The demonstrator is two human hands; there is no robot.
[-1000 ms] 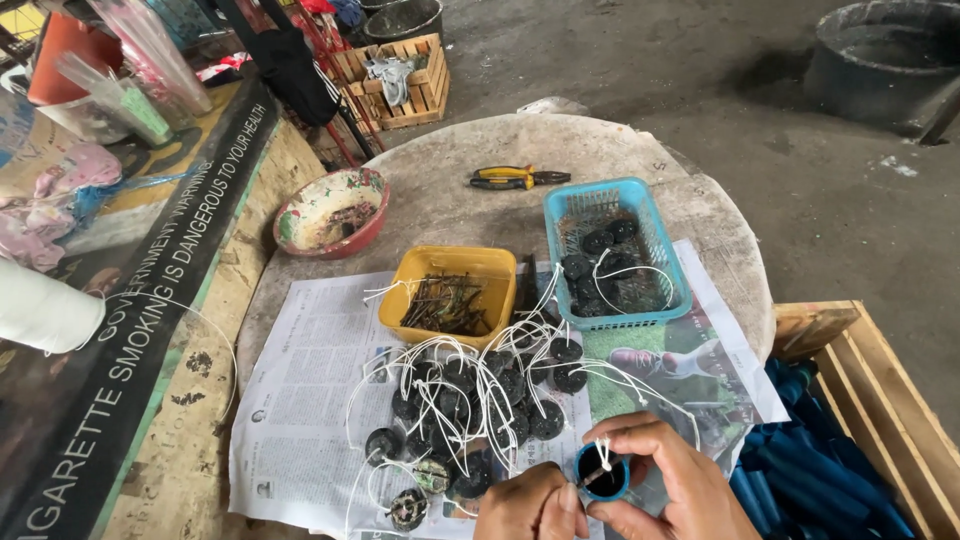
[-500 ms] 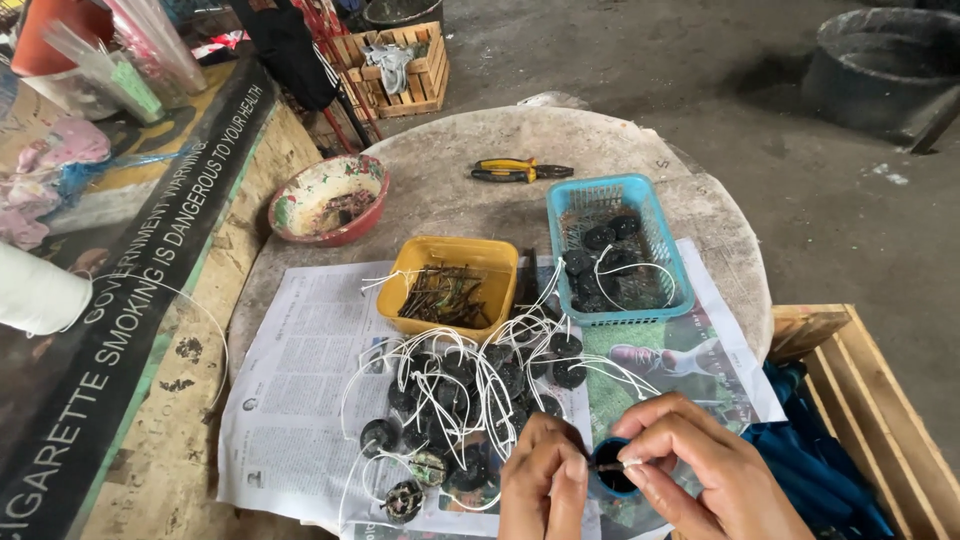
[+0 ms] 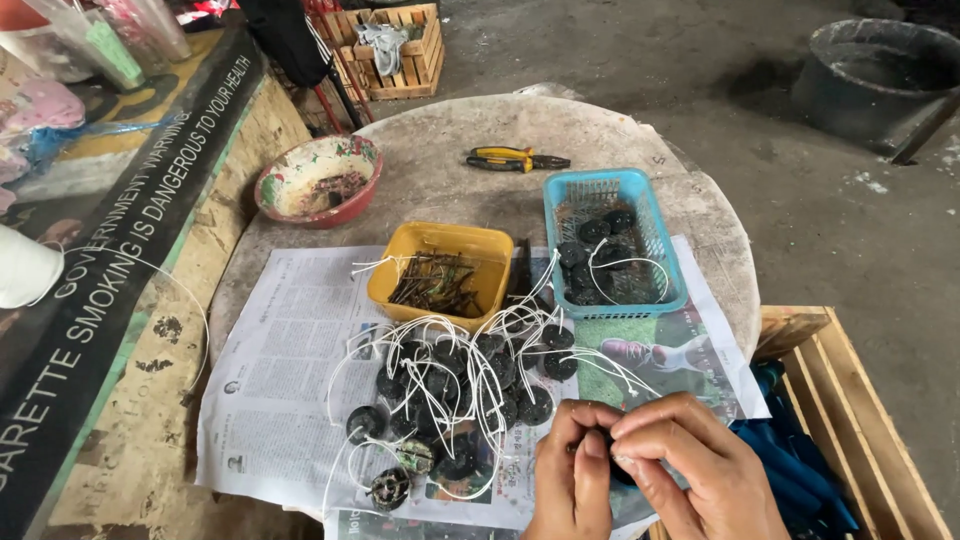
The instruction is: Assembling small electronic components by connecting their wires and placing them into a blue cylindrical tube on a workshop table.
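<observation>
While our left hand (image 3: 572,478) and right hand (image 3: 690,470) pinch one small dark disc (image 3: 612,462) between closed fingers, the corded pile (image 3: 455,385) lies just beyond the fingertips — within reach on the worktop (image 3: 440,135).

Views: one only, worn on the person's head; no second view shares the scene.
Position: above the near edge of the round surface (image 3: 600,120), on the person's side.
Direction: tilted down and forward, across the surface toward the concrete floor (image 3: 800,230) beyond.
Nearness: close; the left hand (image 3: 575,480) and right hand (image 3: 690,470) sit at the bottom edge, partly cut off.
Centre: the newspaper (image 3: 280,380) and its pile of black discs with white strings (image 3: 450,380).
Edges: a wooden crate (image 3: 850,420) at right, a printed banner (image 3: 110,270) at left.
</observation>
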